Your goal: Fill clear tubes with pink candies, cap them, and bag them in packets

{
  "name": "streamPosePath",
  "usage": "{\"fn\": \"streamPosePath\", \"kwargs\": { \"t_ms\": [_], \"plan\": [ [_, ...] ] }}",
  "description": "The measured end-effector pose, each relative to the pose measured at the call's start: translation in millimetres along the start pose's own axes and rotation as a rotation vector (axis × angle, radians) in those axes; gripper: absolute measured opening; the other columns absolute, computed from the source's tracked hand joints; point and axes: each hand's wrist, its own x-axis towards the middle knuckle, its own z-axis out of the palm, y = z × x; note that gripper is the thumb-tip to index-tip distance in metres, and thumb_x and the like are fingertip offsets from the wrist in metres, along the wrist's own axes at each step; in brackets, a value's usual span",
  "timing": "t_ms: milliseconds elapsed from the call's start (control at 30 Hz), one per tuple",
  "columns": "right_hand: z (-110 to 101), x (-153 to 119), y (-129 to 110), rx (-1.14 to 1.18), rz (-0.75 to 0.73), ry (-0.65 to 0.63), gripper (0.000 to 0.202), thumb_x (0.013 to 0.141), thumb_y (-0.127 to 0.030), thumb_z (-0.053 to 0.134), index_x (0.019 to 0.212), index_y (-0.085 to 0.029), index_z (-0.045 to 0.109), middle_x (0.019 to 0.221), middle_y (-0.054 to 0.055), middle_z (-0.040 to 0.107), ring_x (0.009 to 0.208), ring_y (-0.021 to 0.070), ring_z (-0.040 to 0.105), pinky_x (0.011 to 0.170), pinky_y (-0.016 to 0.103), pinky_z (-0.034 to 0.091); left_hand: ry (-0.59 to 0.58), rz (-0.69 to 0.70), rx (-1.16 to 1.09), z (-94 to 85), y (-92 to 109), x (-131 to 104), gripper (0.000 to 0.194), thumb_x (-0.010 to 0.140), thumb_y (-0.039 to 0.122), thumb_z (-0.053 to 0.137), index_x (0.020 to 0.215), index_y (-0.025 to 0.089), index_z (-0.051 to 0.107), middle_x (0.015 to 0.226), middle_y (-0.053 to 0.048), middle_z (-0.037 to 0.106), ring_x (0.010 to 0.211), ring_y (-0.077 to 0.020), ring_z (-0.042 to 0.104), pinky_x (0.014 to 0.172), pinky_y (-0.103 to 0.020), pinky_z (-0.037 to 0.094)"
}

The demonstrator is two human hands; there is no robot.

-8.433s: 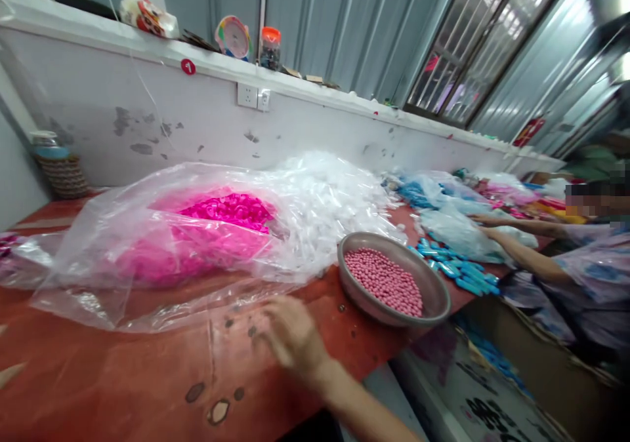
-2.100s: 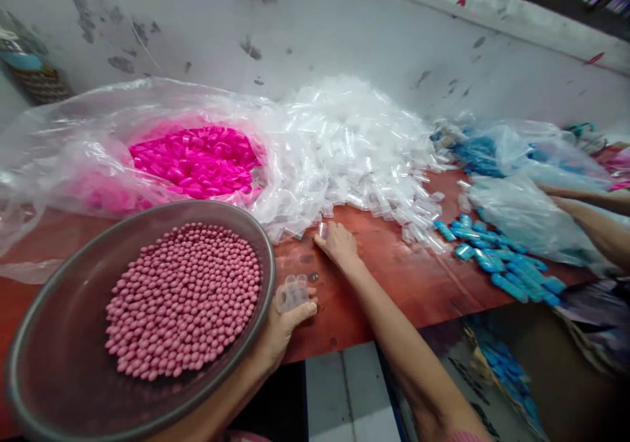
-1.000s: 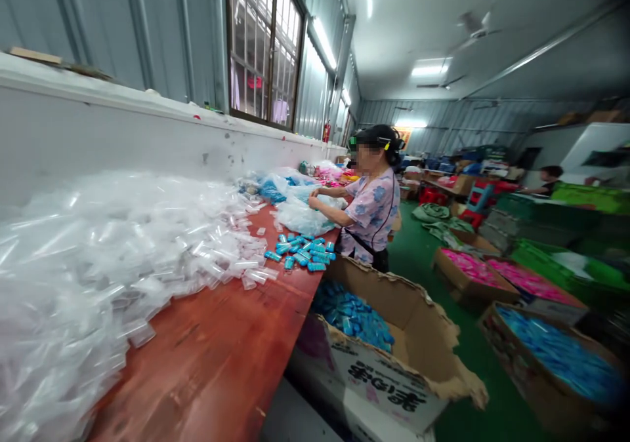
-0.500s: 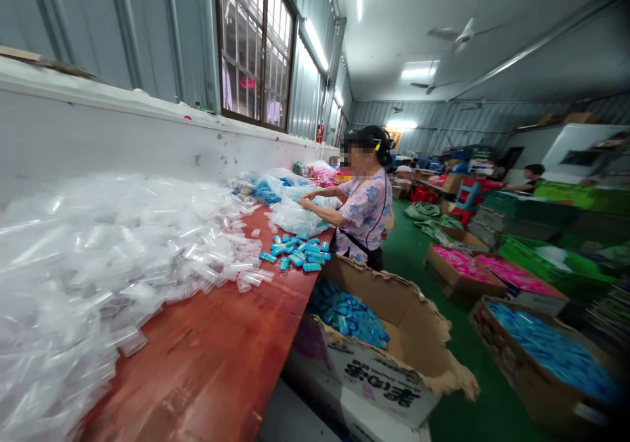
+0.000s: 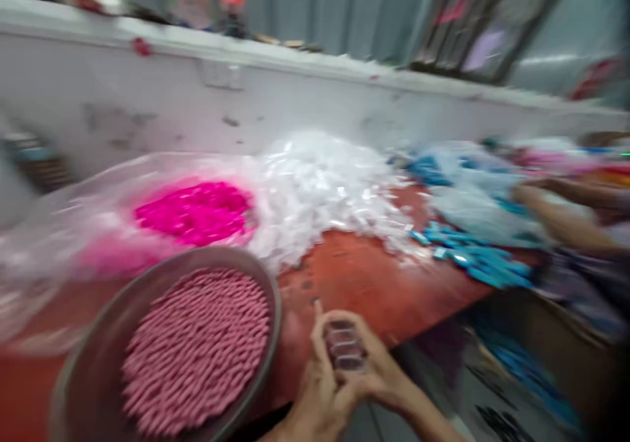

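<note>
Although the view is smeared by motion, I can make out both my hands meeting low at the near edge of the worktop [image 5: 364, 278]. My left hand [image 5: 319, 389] and right hand [image 5: 377, 376] are closed together around a small clear container [image 5: 344, 350], which seems to hold a few pink pieces; the blur hides how many. Just left of my hands sits a metal bowl [image 5: 98, 357] heaped with pink beads [image 5: 197, 347]. Behind it lie a clear bag of bright pink caps [image 5: 197, 211] and a pile of empty clear containers [image 5: 325, 186]. Blue pieces [image 5: 472, 261] lie to the right, by another person's forearm [image 5: 556, 222]. I judge this to be the filling or closing stage; a cap from the bag seems needed next.
</note>
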Motion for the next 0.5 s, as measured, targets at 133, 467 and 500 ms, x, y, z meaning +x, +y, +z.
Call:
{"fn": "streamPosePath", "kwargs": {
  "t_ms": [133,467,500],
  "plan": [
    [12,53,-44,-0.227,-0.166,-0.031,0.063,0.068,-0.028,0.068,0.121,-0.029,0.034,0.118,0.010,0.048,0.091,0.0233,0.058,0.070,0.032,0.052,0.078,0.297,0.293,-44.7,53,-42,0.103,0.062,0.040,0.072,0.139,0.008,0.011,0.143,-0.021,0.014,0.132,-0.0325,0.014,0.106,-0.044,0.020],
    [155,184,-30,-1.555,-0.790,-0.570,0.020,0.081,-0.008,0.037,0.095,-0.010,0.051,0.089,0.015,0.054,0.087,0.0267,0.050,0.072,0.039,0.042,0.935,0.046,0.848,-202.2,32,-129,0.055,0.083,0.035,0.050,0.134,0.022,0.031,0.143,-0.007,0.025,0.133,-0.0262,0.014,0.108,-0.050,0.005],
    [167,184,-24,-1.620,-0.804,-0.577,0.019,0.082,-0.008,0.035,0.092,-0.011,0.052,0.085,0.015,0.054,0.084,0.0268,0.049,0.070,0.039,0.041,0.977,0.008,0.757,-206.2,24,-129,0.055,0.085,0.035,0.046,0.135,0.022,0.027,0.144,-0.007,0.022,0.133,-0.0247,0.015,0.108,-0.048,0.009]
  ]
}}
